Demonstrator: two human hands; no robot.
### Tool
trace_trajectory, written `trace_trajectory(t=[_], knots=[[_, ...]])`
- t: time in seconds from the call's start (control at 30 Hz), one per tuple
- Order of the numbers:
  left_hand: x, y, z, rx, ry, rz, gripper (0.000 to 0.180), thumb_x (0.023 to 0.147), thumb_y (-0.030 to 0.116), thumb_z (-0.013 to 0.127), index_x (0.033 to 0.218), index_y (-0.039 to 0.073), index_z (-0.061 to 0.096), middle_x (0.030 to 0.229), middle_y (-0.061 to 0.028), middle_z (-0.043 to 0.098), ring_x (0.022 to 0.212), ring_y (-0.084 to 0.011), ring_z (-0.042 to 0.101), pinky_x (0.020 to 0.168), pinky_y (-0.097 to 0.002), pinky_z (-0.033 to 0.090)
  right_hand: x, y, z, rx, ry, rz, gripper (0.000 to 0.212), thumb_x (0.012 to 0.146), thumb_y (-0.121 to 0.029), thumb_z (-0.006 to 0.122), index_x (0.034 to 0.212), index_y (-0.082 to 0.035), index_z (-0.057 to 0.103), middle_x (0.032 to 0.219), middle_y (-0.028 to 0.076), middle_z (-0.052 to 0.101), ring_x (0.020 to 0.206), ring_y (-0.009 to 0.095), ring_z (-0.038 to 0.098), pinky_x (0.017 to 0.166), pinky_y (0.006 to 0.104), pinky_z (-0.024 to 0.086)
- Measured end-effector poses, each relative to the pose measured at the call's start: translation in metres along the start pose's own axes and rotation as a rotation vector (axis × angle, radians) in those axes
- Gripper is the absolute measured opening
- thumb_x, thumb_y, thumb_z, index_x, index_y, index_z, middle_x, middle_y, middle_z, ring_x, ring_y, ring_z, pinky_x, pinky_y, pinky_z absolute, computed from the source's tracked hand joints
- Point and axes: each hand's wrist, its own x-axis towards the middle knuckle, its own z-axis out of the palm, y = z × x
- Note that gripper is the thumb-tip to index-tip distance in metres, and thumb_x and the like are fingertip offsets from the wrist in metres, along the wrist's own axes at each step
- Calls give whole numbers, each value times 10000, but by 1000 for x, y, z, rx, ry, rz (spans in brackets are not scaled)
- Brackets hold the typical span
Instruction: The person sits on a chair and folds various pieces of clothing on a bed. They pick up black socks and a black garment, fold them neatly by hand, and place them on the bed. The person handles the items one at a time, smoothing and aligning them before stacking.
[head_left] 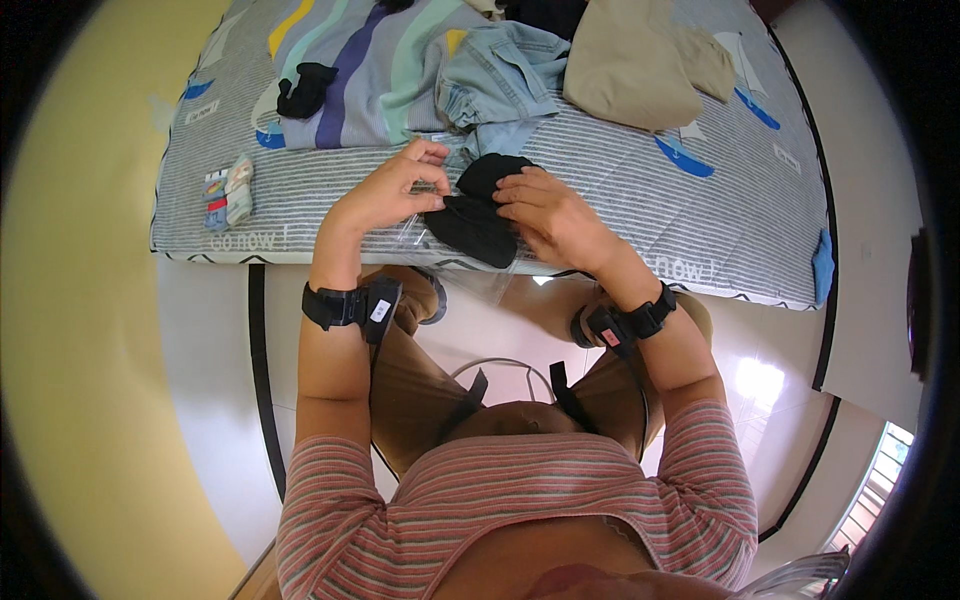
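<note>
Two small black cloth pieces that look like socks lie at the near edge of the bed. The nearer black sock (468, 232) rests partly on a sheet of clear plastic (410, 232). Thumb and fingertip of my left hand (395, 188) pinch its upper left edge, with the other fingers raised. My right hand (555, 212) lies across the right side of both pieces, fingers curled onto the farther black sock (490, 174). The undersides of its fingers are hidden.
On the bed (340, 190), light blue denim (505, 75), a beige garment (630, 70) and a striped cloth (365, 70) lie farther back. A crumpled black sock (306, 88) is at left, above a small folded sock bundle (229, 195). A blue cloth (822, 265) hangs at the right edge.
</note>
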Motion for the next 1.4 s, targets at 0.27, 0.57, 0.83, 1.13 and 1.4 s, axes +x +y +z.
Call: trace_trajectory(t=[0.27,0.57,0.83,1.13,1.4], knots=[[2,-5,3,119,77,46,131,734,38,647,841,32,571,1210,-137,406,1133,-275,432,860,-337,422,8,-8,-18,186,279,342,296,678,-78,677,950,-5,585,936,146,601,905,322,555,798,376,449],[5,-8,8,-83,82,13,125,750,34,635,857,40,571,1238,-126,381,1171,-264,399,911,-334,387,4,-2,-10,50,3,598,268,660,-124,722,834,5,564,829,129,552,794,305,538,696,353,446],[3,5,-1,-181,87,-15,97,758,30,609,829,45,545,1270,-87,390,1192,-231,371,954,-329,327,9,4,-2,26,125,324,216,604,-17,665,795,-25,566,858,116,539,854,312,516,712,384,435],[16,-4,26,64,268,46,116,763,87,621,846,44,552,1138,-123,474,1110,-275,432,914,-344,354,11,3,-2,99,101,375,256,635,-9,645,873,-20,550,931,129,557,888,318,529,770,381,440],[15,-6,36,232,405,40,142,737,43,620,837,26,521,1102,-123,497,1097,-303,436,930,-359,337,14,-11,-10,-66,128,334,415,625,-231,732,928,-30,532,982,148,548,965,311,510,806,384,413]])
